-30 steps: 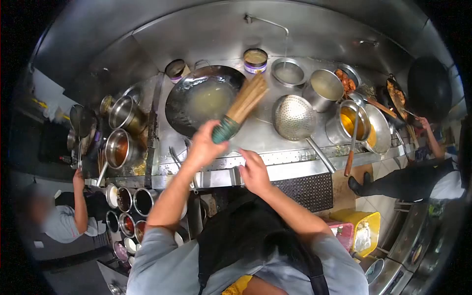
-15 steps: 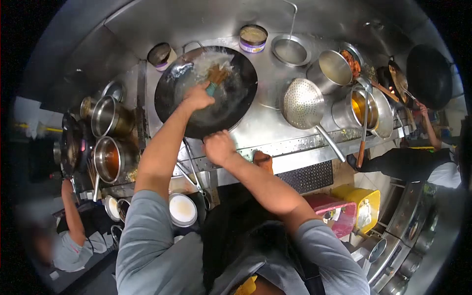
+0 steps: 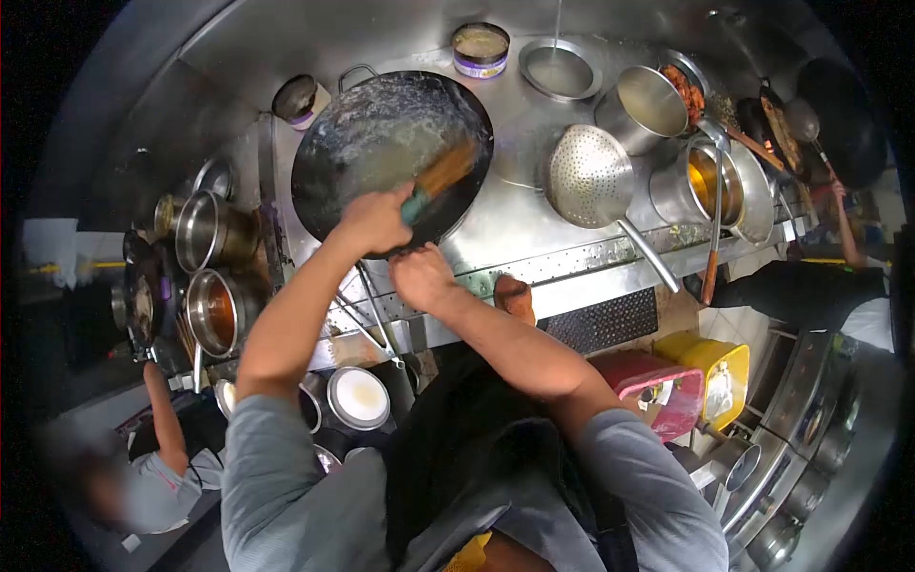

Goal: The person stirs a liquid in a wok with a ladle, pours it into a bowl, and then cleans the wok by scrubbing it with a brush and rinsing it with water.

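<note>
My left hand (image 3: 376, 224) is wrapped round the green-bound grip of a brush (image 3: 448, 169) with brown bristles. The bristles lie against the right inner side of a large dark wok (image 3: 324, 195), whose surface is wet with pale, cloudy liquid. At the wok's near rim my right hand (image 3: 422, 276) is closed; the part it grips is hidden under the fingers. A loop handle (image 3: 357, 71) shows on the wok's far side. The wok sits tilted on the steel stove.
To the right are a perforated strainer (image 3: 586, 176) with a long handle, a steel pot (image 3: 643, 110), and a pot of amber liquid (image 3: 720, 191). Pots (image 3: 214, 310) stand left. Yellow (image 3: 729, 381) and red bins (image 3: 681, 410) stand below. Co-workers' arms (image 3: 164, 419) show at both sides.
My left hand has drawn the brush from the wok's far middle toward its near right side. The wok has tipped, its far rim higher, and the splash has settled.
</note>
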### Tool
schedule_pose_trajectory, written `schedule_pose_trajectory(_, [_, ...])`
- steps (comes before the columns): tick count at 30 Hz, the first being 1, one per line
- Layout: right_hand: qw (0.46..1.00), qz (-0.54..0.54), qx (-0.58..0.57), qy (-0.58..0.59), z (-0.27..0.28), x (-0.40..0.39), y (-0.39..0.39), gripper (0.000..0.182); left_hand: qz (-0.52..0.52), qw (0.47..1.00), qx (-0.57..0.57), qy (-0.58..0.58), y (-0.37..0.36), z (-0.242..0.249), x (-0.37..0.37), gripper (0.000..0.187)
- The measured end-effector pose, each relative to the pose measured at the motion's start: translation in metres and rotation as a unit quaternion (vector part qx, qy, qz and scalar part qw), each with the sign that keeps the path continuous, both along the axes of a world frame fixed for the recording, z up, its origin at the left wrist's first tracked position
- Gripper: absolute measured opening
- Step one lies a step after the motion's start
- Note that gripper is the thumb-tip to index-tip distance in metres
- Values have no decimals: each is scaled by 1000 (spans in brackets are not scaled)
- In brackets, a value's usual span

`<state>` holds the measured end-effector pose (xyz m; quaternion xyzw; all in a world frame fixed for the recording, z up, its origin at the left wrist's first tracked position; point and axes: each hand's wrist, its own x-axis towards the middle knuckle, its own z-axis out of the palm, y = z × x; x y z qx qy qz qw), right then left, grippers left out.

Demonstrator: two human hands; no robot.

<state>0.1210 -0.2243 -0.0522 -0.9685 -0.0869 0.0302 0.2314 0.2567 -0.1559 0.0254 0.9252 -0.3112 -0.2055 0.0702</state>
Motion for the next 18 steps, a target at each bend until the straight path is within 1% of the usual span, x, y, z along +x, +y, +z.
schedule_pose_trajectory(2, [1000,-1,-5,13,2,3,-1,20,-102,993,56,-16,20,17,-10,85])
schedule_pose_trajectory(3, [1000,0,-10,8,2,4,-1,19,-105,993,59,-14,12,10,2,85])
schedule_pose_trajectory(5, [1000,-1,-10,8,0,3,0,19,28,995,93,2,-12,-10,43,76])
schedule_pose_trajectory(6, [1000,1,2,-18,-2,2,-2,18,22,995,98,3,-22,-3,50,76])
schedule_pose_trajectory(7, [999,1,13,-42,-4,1,-3,18,98,991,56,77,-31,5,57,77])
schedule_pose_trajectory(8, [998,-1,13,-63,-3,0,-3,17,175,973,14,151,-37,9,58,77])
schedule_pose_trajectory(9, [998,-4,18,-57,-3,-2,-2,17,173,972,21,156,-30,5,47,77])
schedule_pose_trajectory(10, [998,-7,26,-65,-2,-3,-2,16,64,994,18,83,-14,0,29,78])
schedule_pose_trajectory(11, [997,-8,30,-77,-1,-2,-5,16,-45,999,11,7,0,-1,14,79])
schedule_pose_trajectory(12, [998,1,21,-53,2,0,-5,16,-105,993,31,-40,14,1,2,80])
schedule_pose_trajectory(13, [998,-2,22,-51,4,0,-5,16,-108,993,32,-38,9,1,6,80])
schedule_pose_trajectory(15, [1000,-16,19,-16,7,0,-4,20,-20,995,96,9,-8,5,26,81])
schedule_pose_trajectory(16, [1000,-7,22,-15,11,0,-6,19,46,994,100,17,-23,-9,47,81])
schedule_pose_trajectory(17, [1000,-10,24,-17,13,1,-7,19,43,994,102,15,-28,-20,59,81])
schedule_pose_trajectory(18, [999,-8,32,-22,14,2,-9,19,78,995,38,39,-34,-26,66,81])
